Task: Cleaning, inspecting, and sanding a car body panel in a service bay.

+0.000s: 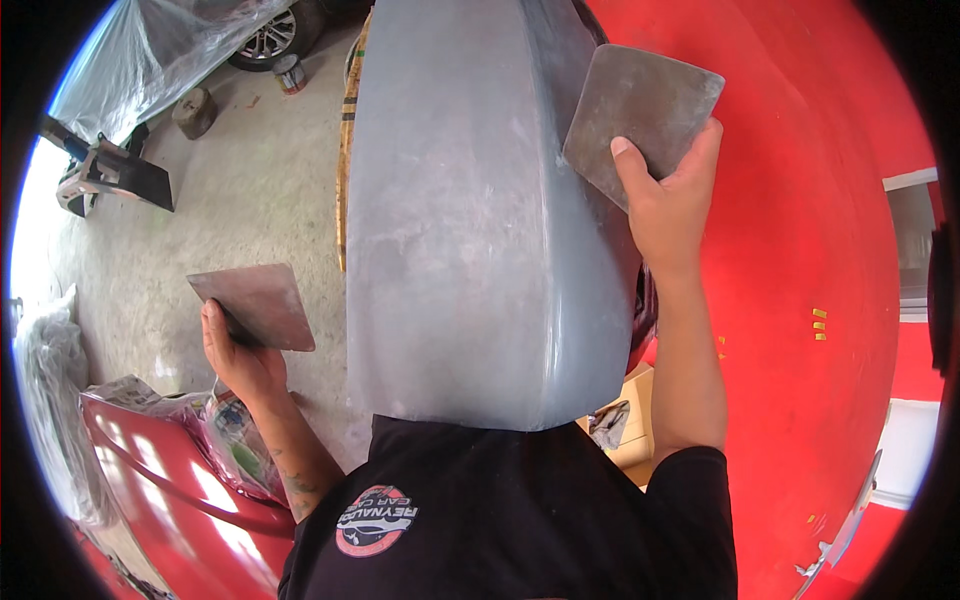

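My left hand (242, 360) grips a flat, square grey-brown plate (262, 305), like a filler spreader, out to the left over the concrete floor. A second such square plate (655, 95) is in my right hand (668, 220), with the thumb lying across its face. Between the hands stretches a long, smooth grey car body panel (450, 220) with a crease along its right side; its near end meets my black shirt. The right plate overlaps the panel's right edge in view; I cannot tell whether it touches. The left plate is apart from the panel.
A large red car body surface (800, 240) fills the right side. At lower left lies a shiny red panel (180, 480) beside crumpled plastic sheeting (60, 400). A metal stand (115, 175), a can (289, 74) and a round block (194, 113) are on the concrete floor (250, 190).
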`<state>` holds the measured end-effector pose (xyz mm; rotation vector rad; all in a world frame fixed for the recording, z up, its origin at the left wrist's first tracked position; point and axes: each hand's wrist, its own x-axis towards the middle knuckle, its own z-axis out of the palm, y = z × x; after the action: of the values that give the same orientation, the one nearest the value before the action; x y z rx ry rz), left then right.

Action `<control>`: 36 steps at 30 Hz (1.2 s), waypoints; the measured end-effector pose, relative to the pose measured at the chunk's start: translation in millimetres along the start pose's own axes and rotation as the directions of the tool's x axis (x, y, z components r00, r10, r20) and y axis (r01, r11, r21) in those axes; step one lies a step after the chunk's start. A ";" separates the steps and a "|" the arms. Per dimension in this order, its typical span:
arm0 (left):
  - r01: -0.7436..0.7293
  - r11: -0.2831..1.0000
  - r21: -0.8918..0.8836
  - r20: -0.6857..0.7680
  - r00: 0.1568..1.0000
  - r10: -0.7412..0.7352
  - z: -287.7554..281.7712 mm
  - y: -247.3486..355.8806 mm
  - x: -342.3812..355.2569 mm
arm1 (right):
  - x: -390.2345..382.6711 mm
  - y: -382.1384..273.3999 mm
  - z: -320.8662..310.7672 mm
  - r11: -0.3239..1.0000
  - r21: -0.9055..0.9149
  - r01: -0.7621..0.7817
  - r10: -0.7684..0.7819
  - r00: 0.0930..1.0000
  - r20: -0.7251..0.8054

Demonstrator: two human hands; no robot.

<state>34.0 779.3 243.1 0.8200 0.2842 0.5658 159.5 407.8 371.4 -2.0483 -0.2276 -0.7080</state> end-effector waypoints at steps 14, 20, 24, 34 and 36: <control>0.009 1.000 -0.001 0.038 0.999 -0.009 -4.9 -6.0 7.1 | 3.3 0.4 -2.1 1.000 -0.007 0.022 -0.022 1.000 0.013; 0.007 1.000 0.018 0.037 0.999 -0.008 3.2 -5.8 3.9 | -1.3 2.7 3.5 0.982 0.174 -0.075 0.062 0.995 0.083; 0.010 1.000 0.003 -0.023 1.000 -0.010 5.3 -3.3 2.7 | 16.8 13.8 -6.1 0.958 0.243 -0.155 0.145 0.988 0.059; 0.019 0.999 0.028 0.001 1.000 -0.019 -0.4 0.6 0.1 | 18.4 22.2 -32.8 0.911 0.322 -0.256 0.195 0.958 0.210; 0.013 0.999 0.032 -0.011 1.000 -0.013 5.8 0.7 0.5 | 32.3 32.2 -46.0 0.831 0.478 -0.284 0.265 0.958 0.110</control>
<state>36.7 776.4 247.5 0.8462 0.3090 0.5548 181.3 348.3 385.2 -1.5615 -0.1135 -0.3787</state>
